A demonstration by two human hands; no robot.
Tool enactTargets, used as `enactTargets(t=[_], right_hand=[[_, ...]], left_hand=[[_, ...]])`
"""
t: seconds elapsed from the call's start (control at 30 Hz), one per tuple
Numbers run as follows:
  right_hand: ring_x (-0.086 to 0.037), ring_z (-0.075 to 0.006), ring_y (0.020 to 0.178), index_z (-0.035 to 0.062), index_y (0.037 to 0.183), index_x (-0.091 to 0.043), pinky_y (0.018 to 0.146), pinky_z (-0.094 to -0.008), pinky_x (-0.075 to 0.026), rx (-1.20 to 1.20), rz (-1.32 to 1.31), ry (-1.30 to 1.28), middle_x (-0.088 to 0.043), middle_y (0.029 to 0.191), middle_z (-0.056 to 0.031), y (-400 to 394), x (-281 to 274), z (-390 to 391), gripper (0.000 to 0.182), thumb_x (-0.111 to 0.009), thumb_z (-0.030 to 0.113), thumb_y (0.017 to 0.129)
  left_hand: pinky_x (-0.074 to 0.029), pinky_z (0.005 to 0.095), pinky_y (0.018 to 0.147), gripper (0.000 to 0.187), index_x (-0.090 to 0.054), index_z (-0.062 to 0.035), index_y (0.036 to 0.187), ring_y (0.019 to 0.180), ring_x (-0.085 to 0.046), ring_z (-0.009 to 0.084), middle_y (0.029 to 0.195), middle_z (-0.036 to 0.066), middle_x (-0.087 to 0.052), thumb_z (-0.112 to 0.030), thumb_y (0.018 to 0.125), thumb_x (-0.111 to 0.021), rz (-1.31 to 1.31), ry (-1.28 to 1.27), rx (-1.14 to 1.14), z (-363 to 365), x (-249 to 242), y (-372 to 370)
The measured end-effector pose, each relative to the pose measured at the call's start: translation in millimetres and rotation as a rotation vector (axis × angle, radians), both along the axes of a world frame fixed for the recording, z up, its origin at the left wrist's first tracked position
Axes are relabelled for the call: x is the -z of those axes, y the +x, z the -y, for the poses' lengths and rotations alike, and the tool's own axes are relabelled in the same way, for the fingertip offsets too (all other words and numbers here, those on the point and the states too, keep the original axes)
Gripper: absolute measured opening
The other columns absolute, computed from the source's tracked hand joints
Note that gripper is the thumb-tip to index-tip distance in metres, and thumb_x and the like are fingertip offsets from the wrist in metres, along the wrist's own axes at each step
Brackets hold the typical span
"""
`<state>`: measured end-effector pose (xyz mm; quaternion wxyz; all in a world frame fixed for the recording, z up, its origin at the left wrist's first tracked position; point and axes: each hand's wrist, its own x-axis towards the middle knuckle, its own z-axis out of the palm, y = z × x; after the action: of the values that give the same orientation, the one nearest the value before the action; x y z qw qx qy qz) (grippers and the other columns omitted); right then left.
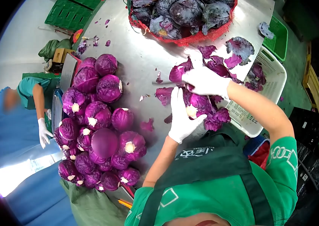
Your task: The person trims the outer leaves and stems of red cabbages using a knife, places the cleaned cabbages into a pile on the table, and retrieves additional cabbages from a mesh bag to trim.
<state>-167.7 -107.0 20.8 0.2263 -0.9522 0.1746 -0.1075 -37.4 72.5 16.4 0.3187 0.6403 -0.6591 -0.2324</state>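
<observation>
My left hand, in a white glove, rests against a red cabbage with its pale cut stem facing me. Its fingers lie along the cabbage's left side and its thumb crosses near the stem, gripping it. My right hand, also gloved, is closed just above the cabbage. A thin knife blade sticks out to the left from under it; the handle is hidden in the hand. Loose purple leaves lie around and beyond both hands.
Many trimmed red cabbages are piled on the left of the metal table. A red net sack of dark untrimmed cabbages is at the far side. A white basket with leaves and a green crate stand right. A co-worker's gloved hand is left.
</observation>
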Motion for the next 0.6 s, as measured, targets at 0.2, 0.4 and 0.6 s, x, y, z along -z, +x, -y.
enactTargets(t=[0.2, 0.4, 0.6], right_hand=[[-0.063, -0.0368, 0.095, 0.0065, 0.138, -0.048, 0.082, -0.0440, -0.051, 0.411, -0.119, 0.314, -0.062, 0.104, -0.0211, -25, 16, 28, 0.058, -0.063, 0.030, 0.087], [-0.060, -0.0301, 0.094, 0.0032, 0.110, -0.062, 0.082, -0.0405, -0.050, 0.558, -0.024, 0.649, -0.061, 0.102, -0.0166, -47, -45, -54, 0.045, -0.067, 0.042, 0.087], [-0.056, -0.0271, 0.078, 0.0034, 0.099, -0.063, 0.072, -0.0376, -0.047, 0.634, 0.173, 0.726, -0.057, 0.084, -0.0141, -52, 10, -82, 0.037, -0.067, 0.039, 0.088]], left_hand=[[-0.021, 0.0446, 0.119, 0.119, -0.017, 0.0028, 0.152, 0.144, -0.024, 0.0385, 0.153, 0.026, -0.022, -0.032, 0.065, -0.090, -0.128, 0.065, -0.078, -6, 8, 8], [-0.029, 0.0495, 0.113, 0.103, -0.032, 0.0005, 0.145, 0.135, -0.032, 0.0425, 0.147, 0.027, -0.027, -0.034, 0.065, -0.087, 0.190, -0.035, 0.053, 6, -14, 15], [-0.037, 0.0478, 0.106, 0.095, -0.040, -0.0001, 0.141, 0.123, -0.040, 0.0401, 0.135, 0.023, -0.034, -0.030, 0.064, -0.086, 0.221, 0.140, 0.182, 24, -37, 16]])
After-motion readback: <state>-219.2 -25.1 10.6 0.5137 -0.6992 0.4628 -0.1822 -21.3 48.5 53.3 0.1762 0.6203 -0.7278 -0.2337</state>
